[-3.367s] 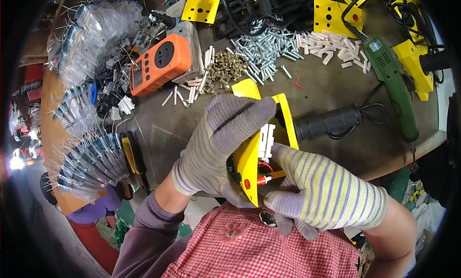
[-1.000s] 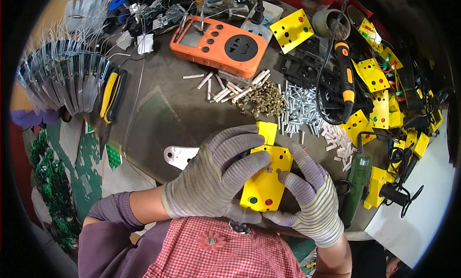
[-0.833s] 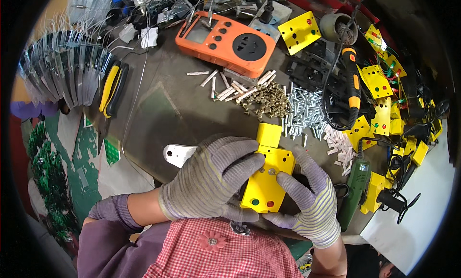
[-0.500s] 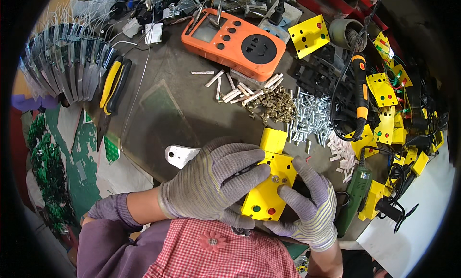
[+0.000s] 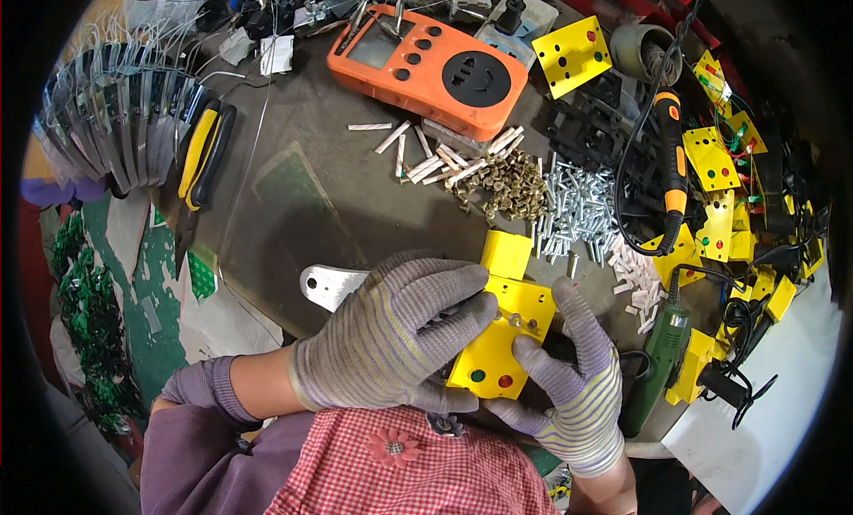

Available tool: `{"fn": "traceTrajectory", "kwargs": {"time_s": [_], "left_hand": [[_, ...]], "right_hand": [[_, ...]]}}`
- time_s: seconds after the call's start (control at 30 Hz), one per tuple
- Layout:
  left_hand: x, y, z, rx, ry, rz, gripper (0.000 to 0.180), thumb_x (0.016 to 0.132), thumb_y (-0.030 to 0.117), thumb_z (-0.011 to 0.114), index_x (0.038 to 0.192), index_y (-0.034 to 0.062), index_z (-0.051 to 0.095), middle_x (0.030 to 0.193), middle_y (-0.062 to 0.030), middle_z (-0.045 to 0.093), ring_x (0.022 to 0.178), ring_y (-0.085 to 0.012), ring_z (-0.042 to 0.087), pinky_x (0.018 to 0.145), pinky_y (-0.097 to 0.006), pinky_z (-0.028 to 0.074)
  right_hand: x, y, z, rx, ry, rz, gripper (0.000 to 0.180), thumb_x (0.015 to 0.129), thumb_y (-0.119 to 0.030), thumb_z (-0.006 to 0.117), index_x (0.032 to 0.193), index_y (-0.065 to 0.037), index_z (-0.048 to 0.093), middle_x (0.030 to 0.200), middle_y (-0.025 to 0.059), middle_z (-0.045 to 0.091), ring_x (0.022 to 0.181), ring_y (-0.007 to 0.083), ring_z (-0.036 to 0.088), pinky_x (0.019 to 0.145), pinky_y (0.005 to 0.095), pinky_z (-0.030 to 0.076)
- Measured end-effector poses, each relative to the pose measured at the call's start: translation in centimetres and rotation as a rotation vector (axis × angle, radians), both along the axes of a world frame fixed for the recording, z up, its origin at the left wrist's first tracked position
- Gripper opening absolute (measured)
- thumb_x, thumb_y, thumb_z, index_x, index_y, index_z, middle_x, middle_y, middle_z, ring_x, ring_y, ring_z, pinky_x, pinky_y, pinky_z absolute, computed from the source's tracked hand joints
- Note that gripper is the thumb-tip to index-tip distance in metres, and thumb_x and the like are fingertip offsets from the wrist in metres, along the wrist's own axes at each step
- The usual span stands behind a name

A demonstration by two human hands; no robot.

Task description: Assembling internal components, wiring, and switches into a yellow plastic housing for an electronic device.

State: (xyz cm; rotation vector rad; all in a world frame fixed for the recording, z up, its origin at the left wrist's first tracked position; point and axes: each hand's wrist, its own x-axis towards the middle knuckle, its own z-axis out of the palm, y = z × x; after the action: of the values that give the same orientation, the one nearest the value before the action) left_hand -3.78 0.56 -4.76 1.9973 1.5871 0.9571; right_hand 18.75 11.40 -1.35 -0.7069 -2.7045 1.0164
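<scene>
My left hand (image 5: 391,324), in a grey striped glove, is closed on the left side of a yellow metal panel (image 5: 484,351) with small holes. Near the panel's lower edge sit a green lamp and a red lamp; two small metal screw-like pieces (image 5: 523,321) show at its middle right. My right hand (image 5: 577,395), gloved alike, grips the panel's right and lower edge with fingers bent. Just beyond the panel lies a yellow box-shaped piece (image 5: 507,254). Left of my left hand, a silver metal strip (image 5: 330,287) with a hole sticks out from under the glove.
Brass screws (image 5: 511,188), silver screws (image 5: 577,204) and pale short sticks (image 5: 429,167) lie in heaps ahead. An orange meter (image 5: 426,71) stands behind them. Yellow-and-black pliers (image 5: 206,155) lie left; a screwdriver (image 5: 671,159), green tool (image 5: 657,368) and yellow panels (image 5: 711,159) are right.
The yellow panel has shifted slightly away from me, with both hands still on it. The whole view has drifted a little.
</scene>
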Motion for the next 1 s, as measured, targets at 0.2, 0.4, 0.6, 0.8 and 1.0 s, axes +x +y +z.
{"fn": "traceTrajectory", "kwargs": {"time_s": [0.2, 0.4, 0.6, 0.8, 1.0], "left_hand": [[0.3, -0.1, 0.4, -0.01, 0.099, 0.017, 0.094, 0.059, 0.054, 0.089, 0.132, 0.0037, 0.056, 0.132, -0.0219, 0.052, 0.114, -0.0376, 0.059, 0.094, -0.047, 0.051], [-3.4, -1.1, 2.5, -0.051, 0.036, 0.114, 0.105, 0.061, 0.064, 0.084, 0.138, 0.0006, 0.051, 0.117, -0.0197, 0.058, 0.109, -0.0378, 0.058, 0.096, -0.05, 0.048], [-3.8, -2.4, 0.5, -0.129, 0.16, 0.144, 0.107, 0.051, 0.053, 0.091, 0.14, 0.0108, 0.05, 0.121, -0.0127, 0.063, 0.107, -0.0346, 0.06, 0.097, -0.047, 0.043], [-3.7, -2.2, 1.2, -0.087, 0.299, 0.102, 0.063, 0.058, 0.043, 0.089, 0.109, 0.0127, 0.067, 0.118, -0.0114, 0.063, 0.104, -0.031, 0.062, 0.088, -0.046, 0.049], [-6.0, -1.1, 0.4, 0.151, 0.484, -0.208, 0.034, 0.065, 0.029, 0.079, 0.095, 0.0167, 0.068, 0.112, -0.0085, 0.062, 0.088, -0.0266, 0.067, 0.062, -0.034, 0.057]], "right_hand": [[-0.3, 0.0, 0.5, 0.041, -0.063, 0.021, 0.063, 0.067, -0.033, 0.091, 0.122, -0.017, 0.065, 0.148, 0.0266, 0.045, 0.114, 0.0442, 0.064, 0.093, 0.046, 0.055], [0.0, -0.3, 0.0, -0.021, -0.012, -0.046, 0.062, 0.061, -0.025, 0.094, 0.116, -0.011, 0.069, 0.146, 0.025, 0.048, 0.115, 0.0399, 0.064, 0.093, 0.0439, 0.055], [0.2, -0.4, -0.7, -0.012, 0.091, -0.047, 0.066, 0.062, -0.024, 0.095, 0.121, -0.017, 0.066, 0.147, 0.0237, 0.048, 0.117, 0.0376, 0.062, 0.093, 0.0437, 0.056], [0.5, -0.7, -1.7, -0.071, 0.13, -0.088, 0.069, 0.061, -0.027, 0.095, 0.123, -0.017, 0.066, 0.146, 0.0233, 0.049, 0.114, 0.0374, 0.063, 0.091, 0.0442, 0.056], [0.3, -0.6, -1.0, -0.016, 0.105, -0.05, 0.066, 0.064, -0.029, 0.094, 0.122, -0.016, 0.067, 0.145, 0.0235, 0.05, 0.114, 0.0373, 0.063, 0.091, 0.0438, 0.057]]}}
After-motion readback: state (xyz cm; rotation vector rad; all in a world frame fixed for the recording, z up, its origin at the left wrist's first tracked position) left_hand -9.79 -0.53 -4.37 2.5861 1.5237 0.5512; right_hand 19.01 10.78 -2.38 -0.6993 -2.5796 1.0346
